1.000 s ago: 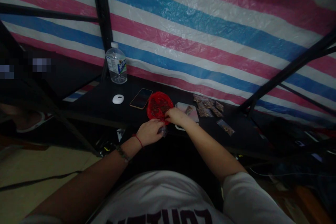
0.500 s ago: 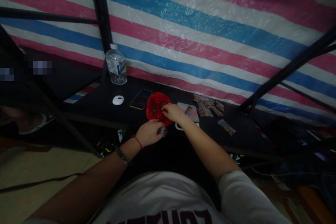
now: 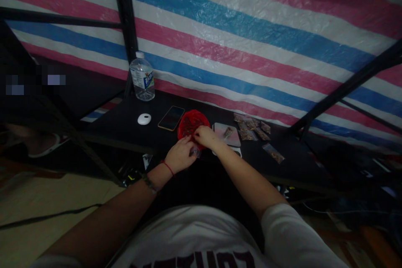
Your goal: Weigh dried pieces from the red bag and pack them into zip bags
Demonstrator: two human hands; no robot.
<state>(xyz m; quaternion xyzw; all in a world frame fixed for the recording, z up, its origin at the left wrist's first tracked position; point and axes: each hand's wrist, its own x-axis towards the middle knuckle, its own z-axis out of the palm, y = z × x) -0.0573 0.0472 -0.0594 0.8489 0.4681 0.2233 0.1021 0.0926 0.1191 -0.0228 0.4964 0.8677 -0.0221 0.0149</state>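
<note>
One bottle [image 3: 143, 77] stands at the back left of the dark tabletop [image 3: 122, 123]. It is clear, with a white cap and a white and blue label. The writing on the label is too small to read. In front of it lies one small white oval thing [image 3: 144, 119]. Next comes one phone [image 3: 171, 117], flat, with its dark screen up.

Just right of the phone sits one red bag [image 3: 190, 122], open at the top, with brown bits inside. The left hand [image 3: 180, 155] is at the near edge of the tabletop, just below the red bag. There is a red string around its wrist. Its grip is closed on one little clear bag [image 3: 196, 151], which peeks out between the two hands. The right hand [image 3: 205, 136] rests at the near rim of the red bag and touches it. Its fingers are pinched together right by the little clear bag, but it is too dark to tell what they pinch.

Right of the hands lies one pale flat tray [image 3: 226, 135] with one small packet on it. Past that is a heap of small clear packets [image 3: 251, 127] with brown stuff inside, maybe five. One more packet [image 3: 273, 153] lies alone, nearer the edge.

Behind it all hangs a sheet [image 3: 251, 37] with pink, blue and white stripes. The person's white shirt [image 3: 194, 238] has dark letters, cut off at the bottom.
</note>
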